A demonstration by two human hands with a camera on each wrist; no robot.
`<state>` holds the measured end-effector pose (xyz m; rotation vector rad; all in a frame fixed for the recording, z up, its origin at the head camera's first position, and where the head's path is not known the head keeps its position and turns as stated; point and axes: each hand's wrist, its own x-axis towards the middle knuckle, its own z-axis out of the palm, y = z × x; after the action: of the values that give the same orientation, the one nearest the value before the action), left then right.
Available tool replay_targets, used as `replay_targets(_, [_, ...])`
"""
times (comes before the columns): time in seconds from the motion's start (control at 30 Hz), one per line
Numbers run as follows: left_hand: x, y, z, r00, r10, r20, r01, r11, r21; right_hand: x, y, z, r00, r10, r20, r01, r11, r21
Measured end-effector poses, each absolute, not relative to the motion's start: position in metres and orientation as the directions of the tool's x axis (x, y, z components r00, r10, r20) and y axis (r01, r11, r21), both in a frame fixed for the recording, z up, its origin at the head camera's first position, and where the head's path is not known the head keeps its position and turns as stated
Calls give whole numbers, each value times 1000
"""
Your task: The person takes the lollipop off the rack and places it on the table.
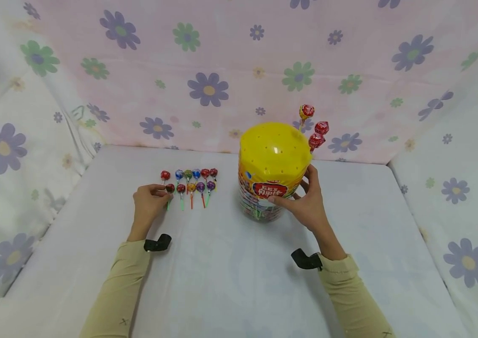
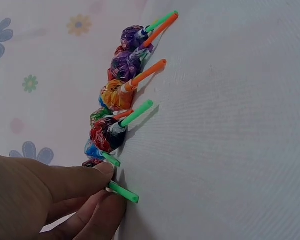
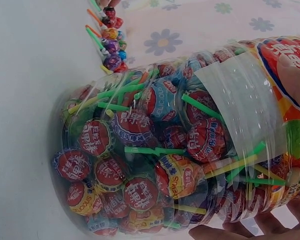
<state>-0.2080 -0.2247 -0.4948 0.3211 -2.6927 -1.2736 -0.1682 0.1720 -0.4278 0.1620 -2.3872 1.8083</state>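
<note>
My left hand [image 1: 149, 202] pinches a dark red lollipop [image 1: 170, 188] between thumb and fingers at the left end of the front row. Its green stick [image 2: 124, 192] pokes out past the fingertips in the left wrist view. On the right, my right hand [image 1: 308, 206] grips a clear plastic jar [image 3: 135, 170] with a yellow lid [image 1: 274, 145], thumb across the red label and fingers round the far side. Many wrapped lollipops with coloured sticks fill the jar. The jar stands on the table, slightly tilted in the head view.
Several lollipops [image 1: 200, 187] lie in two rows between my left hand and the jar, heads away from me. Three more lollipops [image 1: 317, 140] stick up behind the lid's right side. A flowered cloth [image 1: 222, 56] hangs along the back edge of the white table [image 1: 230, 277].
</note>
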Motion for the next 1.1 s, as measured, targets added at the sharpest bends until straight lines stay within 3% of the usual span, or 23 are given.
replay_targets(0.23, [-203, -216, -476, -970, -204, 134, -29, 639, 769, -169, 172, -429, -982, -11, 187, -183, 270, -945])
replay_targets(0.4, [-200, -192, -447, -958, -49, 283, 199, 600, 775, -171, 173, -430, -984, -6, 179, -174, 273, -946])
replay_targets(0.53, [-194, -165, -421, -922, 38, 386, 357, 471, 807, -171, 173, -430, -985, -7, 170, -166, 264, -950])
replay_targets(0.83, [-185, -95, -352, -839, 127, 530, 544, 158, 824, -170, 173, -427, -986, -4, 170, -164, 268, -949])
replay_targets(0.97, [-189, -66, -327, -803, 174, 570, 588, 76, 805, -169, 173, -427, -986, -4, 166, -161, 274, -948])
replay_targets(1.1, [-195, -38, -306, -808, 198, 554, 570, 28, 821, -169, 172, -426, -987, -1, 160, -154, 283, -947])
